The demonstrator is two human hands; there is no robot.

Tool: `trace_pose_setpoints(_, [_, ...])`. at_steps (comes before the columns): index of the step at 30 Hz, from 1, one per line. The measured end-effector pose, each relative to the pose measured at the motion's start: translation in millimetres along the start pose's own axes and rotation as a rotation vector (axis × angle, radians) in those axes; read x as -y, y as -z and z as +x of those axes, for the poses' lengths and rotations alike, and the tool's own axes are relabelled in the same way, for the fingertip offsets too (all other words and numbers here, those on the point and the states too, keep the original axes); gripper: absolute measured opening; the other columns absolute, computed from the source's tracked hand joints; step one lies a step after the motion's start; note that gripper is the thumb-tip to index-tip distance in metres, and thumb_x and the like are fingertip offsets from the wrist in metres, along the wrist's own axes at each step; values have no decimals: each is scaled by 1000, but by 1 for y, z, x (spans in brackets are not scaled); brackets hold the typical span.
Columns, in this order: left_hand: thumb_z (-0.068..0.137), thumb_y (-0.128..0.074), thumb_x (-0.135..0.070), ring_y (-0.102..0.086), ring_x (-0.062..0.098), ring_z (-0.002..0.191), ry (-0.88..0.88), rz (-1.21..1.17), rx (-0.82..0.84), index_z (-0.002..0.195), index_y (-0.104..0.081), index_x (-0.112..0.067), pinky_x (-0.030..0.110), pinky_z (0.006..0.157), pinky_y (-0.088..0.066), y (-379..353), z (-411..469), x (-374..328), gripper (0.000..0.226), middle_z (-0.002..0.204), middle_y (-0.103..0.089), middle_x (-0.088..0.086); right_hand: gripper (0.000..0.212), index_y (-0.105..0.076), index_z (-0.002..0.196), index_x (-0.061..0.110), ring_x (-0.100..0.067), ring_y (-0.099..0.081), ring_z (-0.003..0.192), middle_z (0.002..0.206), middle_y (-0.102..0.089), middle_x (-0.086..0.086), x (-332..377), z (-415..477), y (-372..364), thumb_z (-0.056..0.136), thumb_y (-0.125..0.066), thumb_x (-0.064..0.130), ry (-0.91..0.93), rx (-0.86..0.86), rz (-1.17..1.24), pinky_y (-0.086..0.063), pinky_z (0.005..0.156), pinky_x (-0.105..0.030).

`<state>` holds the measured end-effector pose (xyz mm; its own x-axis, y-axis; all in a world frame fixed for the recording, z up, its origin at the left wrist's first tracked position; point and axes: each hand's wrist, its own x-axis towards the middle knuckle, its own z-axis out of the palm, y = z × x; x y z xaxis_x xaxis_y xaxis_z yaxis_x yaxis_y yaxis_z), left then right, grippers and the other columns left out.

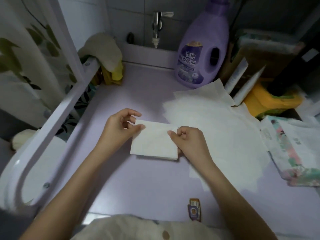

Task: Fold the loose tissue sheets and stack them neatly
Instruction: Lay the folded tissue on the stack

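1. Head view, the work: a folded tissue [153, 142] lies on the lilac tabletop [138, 184], right between the two hands. Its slightly longer side runs left to right across the person. Layered edges show along its near side, so it seems to sit on a small stack, though I cannot count the layers.
2. Head view, the hands: the left hand [119, 129] pinches the tissue's far-left corner between thumb and forefinger. The right hand [188, 142] has its fingers curled and pinches the far-right corner, its heel beside the right edge.
3. Head view, what the coming move turns on: the loose tissue sheets [218, 129] spread flat to the right of the folded piece and beyond it, just past the right hand. That hand is clearly nearer to them; the left would have to cross over the fold.
4. Head view, surroundings: a purple softener bottle [202, 54] stands at the back and a printed tissue pack [294, 156] lies at far right.
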<state>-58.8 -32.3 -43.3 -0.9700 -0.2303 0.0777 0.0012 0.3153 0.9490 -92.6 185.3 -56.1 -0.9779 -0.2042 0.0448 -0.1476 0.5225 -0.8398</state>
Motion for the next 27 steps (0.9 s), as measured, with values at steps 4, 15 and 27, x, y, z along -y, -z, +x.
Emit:
trace_pose_setpoints(4, [78, -77, -8, -49, 4, 57, -19, 9, -33, 93, -66, -25, 14, 61, -44, -5, 1, 5, 25, 79, -55, -3, 44, -42, 56, 13, -13, -35, 44, 41, -39, 0, -6, 2, 2, 85, -69, 32, 7, -5, 16, -30, 53, -29])
trace_pose_setpoints(15, [80, -76, -11, -53, 4, 62, -76, 94, -86, 96, -67, -18, 12, 62, -42, -11, 1, 8, 20, 80, -59, -5, 40, -45, 59, 14, -14, -50, 43, 44, -58, -2, -3, 0, 0, 89, -66, 30, -49, 5, 59, -40, 56, -26])
trace_pose_setpoints(27, [80, -75, -11, -52, 6, 61, -60, 81, -99, 94, -67, -20, 20, 64, -45, -14, 5, 15, 18, 78, -58, -10, 38, -44, 61, 19, -10, -49, 42, 43, -57, 3, -4, -1, -2, 88, -66, 34, -69, -3, -4, -39, 55, -25])
